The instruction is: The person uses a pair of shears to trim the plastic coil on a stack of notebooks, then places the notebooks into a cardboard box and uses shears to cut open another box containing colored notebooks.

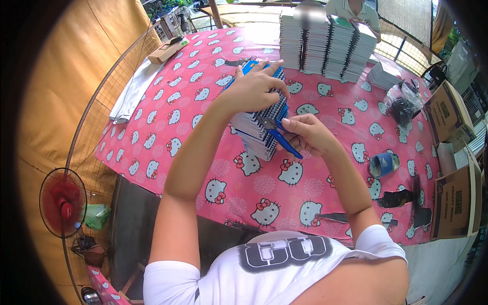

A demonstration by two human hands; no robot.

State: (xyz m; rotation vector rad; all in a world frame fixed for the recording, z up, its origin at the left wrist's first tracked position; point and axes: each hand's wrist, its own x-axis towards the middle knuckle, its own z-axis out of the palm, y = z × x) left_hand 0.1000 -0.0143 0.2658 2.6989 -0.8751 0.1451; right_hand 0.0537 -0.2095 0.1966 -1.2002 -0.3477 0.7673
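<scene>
A tall stack of spiral-bound notebooks (253, 136) with blue covers stands at the middle of the table, its dark coil bindings turned to the right. My left hand (256, 90) lies over the top of it, fingers spread across the uppermost cover and some bent at the coil edge. In my right hand (308, 133) are blue-handled pliers (285, 142), gripped by the handles. Their grey jaws point left and reach the coils on the side of the stack. Whether the jaws touch a wire is too small to tell.
Tall piles of spiral-bound notebooks (325, 48) stand at the back, with a person (358, 11) behind them. On the right are a lower pile (385, 74), a plastic bag (404, 107), a blue cup-like container (384, 164) and cardboard boxes (448, 114). A fan (63, 202) stands left.
</scene>
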